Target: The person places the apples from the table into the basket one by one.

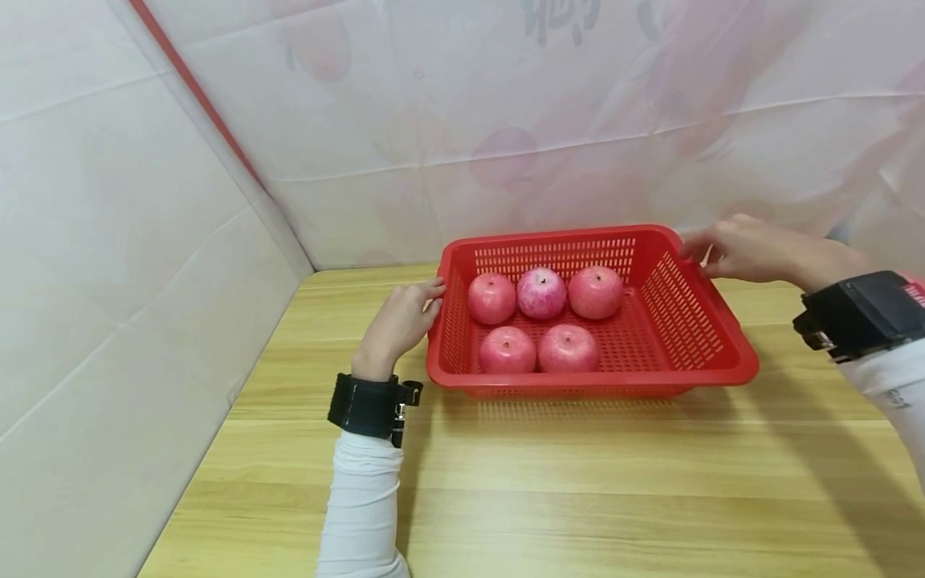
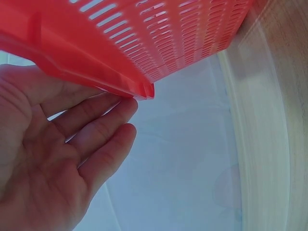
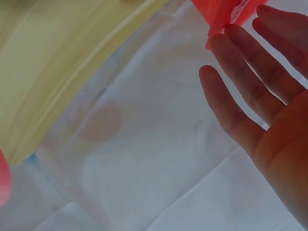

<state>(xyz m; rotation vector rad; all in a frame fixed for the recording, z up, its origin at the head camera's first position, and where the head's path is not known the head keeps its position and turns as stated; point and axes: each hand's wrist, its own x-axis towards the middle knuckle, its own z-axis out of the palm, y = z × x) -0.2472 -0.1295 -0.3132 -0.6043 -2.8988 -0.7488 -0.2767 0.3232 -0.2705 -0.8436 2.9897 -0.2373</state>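
Note:
Several reddish-pink apples (image 1: 596,293), with a purplish streaked apple (image 1: 542,294) among them, sit in the left and middle part of a red slotted plastic basket (image 1: 601,378). At the basket's left end, my left hand (image 1: 401,319) touches the rim from outside; the left wrist view shows its nearly straight fingers (image 2: 108,154) against the underside of the rim, thumb hidden. My right hand (image 1: 755,250) reaches to the right rim near the far corner. Fingertips touch the rim in the right wrist view, the fingers (image 3: 226,101) straight and slightly spread.
A wood-grain table (image 1: 549,498) lies under the basket, which casts a shadow along its front. A pale printed cloth (image 1: 448,120) rises close behind, and another pale cloth wall (image 1: 130,225) stands at the left. Black cameras are strapped to both wrists.

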